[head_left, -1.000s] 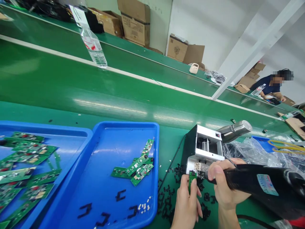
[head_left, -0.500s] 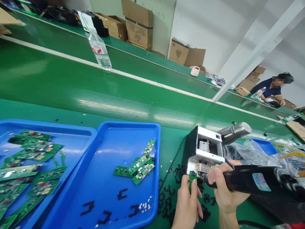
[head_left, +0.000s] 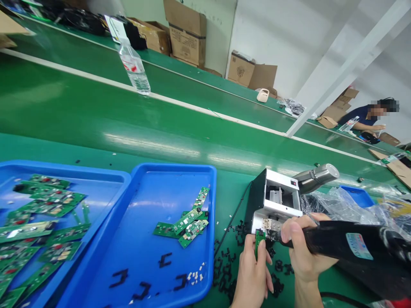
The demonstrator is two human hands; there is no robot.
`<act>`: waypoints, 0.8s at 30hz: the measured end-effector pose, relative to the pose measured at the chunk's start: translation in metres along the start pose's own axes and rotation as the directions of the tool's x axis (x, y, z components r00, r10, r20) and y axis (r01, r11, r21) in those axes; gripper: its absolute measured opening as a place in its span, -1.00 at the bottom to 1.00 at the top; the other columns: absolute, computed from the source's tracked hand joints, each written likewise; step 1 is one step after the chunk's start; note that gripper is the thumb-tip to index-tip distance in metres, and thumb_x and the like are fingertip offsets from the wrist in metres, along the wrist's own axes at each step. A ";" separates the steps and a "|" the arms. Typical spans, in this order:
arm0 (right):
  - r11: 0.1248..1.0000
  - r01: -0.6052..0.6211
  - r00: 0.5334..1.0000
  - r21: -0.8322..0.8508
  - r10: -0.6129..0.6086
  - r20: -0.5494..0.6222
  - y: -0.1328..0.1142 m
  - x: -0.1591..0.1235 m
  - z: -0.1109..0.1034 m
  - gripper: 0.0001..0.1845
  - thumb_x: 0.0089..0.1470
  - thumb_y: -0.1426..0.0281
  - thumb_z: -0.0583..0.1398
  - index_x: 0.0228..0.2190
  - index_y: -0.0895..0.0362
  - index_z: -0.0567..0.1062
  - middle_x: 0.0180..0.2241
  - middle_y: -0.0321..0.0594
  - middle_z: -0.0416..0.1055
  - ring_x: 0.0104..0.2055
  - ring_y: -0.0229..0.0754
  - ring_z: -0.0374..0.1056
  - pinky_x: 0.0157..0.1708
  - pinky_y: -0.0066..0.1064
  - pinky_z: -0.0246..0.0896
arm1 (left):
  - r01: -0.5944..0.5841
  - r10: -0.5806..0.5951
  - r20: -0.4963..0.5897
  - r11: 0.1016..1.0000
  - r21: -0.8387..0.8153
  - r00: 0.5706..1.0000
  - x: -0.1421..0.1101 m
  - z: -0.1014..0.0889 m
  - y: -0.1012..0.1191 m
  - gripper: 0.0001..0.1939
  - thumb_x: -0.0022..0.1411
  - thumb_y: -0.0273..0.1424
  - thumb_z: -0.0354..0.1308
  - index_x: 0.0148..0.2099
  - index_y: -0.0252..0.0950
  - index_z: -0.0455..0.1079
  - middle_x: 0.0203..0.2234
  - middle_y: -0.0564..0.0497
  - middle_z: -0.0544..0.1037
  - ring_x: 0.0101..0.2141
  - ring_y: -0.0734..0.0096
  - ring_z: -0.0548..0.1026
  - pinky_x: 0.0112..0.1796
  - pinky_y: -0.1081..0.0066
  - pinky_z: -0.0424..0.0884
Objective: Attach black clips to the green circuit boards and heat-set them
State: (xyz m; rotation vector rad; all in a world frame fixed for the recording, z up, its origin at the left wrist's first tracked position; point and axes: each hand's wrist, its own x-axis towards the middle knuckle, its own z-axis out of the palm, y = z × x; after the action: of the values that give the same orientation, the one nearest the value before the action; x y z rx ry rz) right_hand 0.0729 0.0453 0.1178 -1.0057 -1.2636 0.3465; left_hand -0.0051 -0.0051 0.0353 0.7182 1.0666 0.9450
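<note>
My left hand [head_left: 253, 269] pinches a small green circuit board [head_left: 259, 241], held upright with a black piece at its top end. Just right of it, my right hand [head_left: 303, 244] is wrapped round a black electric screwdriver [head_left: 340, 241] with a sticker on its body. The screwdriver's tip points left, close to the board and the front of a silver and black box-shaped machine [head_left: 279, 194]. Whether the tip touches either one I cannot tell. Black plastic clips [head_left: 224, 267] lie scattered on the green table around my left hand.
A blue tray [head_left: 144, 169] holds several circuit boards, black clips and small white bits. Another blue tray [head_left: 105, 174] at left is heaped with boards. Behind the machine lies a steel flask [head_left: 317, 177], with plastic bags [head_left: 337, 201] beside it. A co-worker [head_left: 362, 117] sits far right.
The screwdriver and my right hand have shifted very slightly right. My left hand and the board stay in place. The far co-worker has raised a hand.
</note>
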 end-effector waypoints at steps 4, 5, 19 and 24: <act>0.996 -0.084 0.995 0.036 0.082 0.053 -0.003 -0.008 -0.004 -0.74 0.23 0.53 0.24 -0.10 0.06 0.33 -0.59 -0.52 0.34 -0.65 -0.29 0.28 -0.55 -0.33 0.20 | 0.020 -0.021 0.005 1.000 0.013 1.000 0.001 0.000 -0.002 -0.50 0.37 0.19 -0.09 -0.29 -0.14 0.13 -0.74 0.33 0.23 -0.88 0.64 0.16 -0.86 0.68 -0.11; 0.994 -0.100 0.993 0.042 0.097 0.064 -0.006 -0.009 -0.004 -0.76 0.24 0.53 0.24 -0.12 0.06 0.33 -0.59 -0.53 0.33 -0.65 -0.30 0.28 -0.55 -0.33 0.20 | 0.023 -0.023 0.008 1.000 0.021 1.000 0.002 0.000 -0.003 -0.49 0.37 0.20 -0.11 -0.28 -0.14 0.13 -0.76 0.34 0.21 -0.88 0.64 0.15 -0.86 0.68 -0.12; 0.982 -0.114 0.993 0.148 0.112 0.020 -0.019 -0.006 0.012 -0.76 0.27 0.48 0.19 -0.09 0.03 0.25 -0.57 -0.54 0.31 -0.64 -0.30 0.24 -0.55 -0.35 0.21 | 0.037 -0.038 0.005 0.999 0.024 0.999 0.000 0.001 0.003 -0.51 0.38 0.17 -0.09 -0.29 -0.14 0.13 -0.70 0.32 0.25 -0.86 0.64 0.17 -0.86 0.66 -0.10; 0.988 -0.129 0.988 0.079 0.122 0.091 -0.015 -0.010 0.007 -0.83 0.31 0.42 0.17 -0.35 0.06 0.31 -0.59 -0.49 0.28 -0.63 -0.32 0.25 -0.52 -0.34 0.22 | 0.027 -0.023 -0.051 0.996 0.080 0.998 0.000 0.001 -0.002 -0.58 0.42 0.09 -0.08 -0.27 -0.14 0.16 -0.70 0.30 0.29 -0.84 0.62 0.14 -0.78 0.58 0.02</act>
State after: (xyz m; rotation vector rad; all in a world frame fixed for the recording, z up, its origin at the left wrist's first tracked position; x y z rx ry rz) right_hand 0.0588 0.0331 0.1232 -1.0092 -1.2543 0.5416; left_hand -0.0038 -0.0063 0.0343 0.7492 1.1609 0.9064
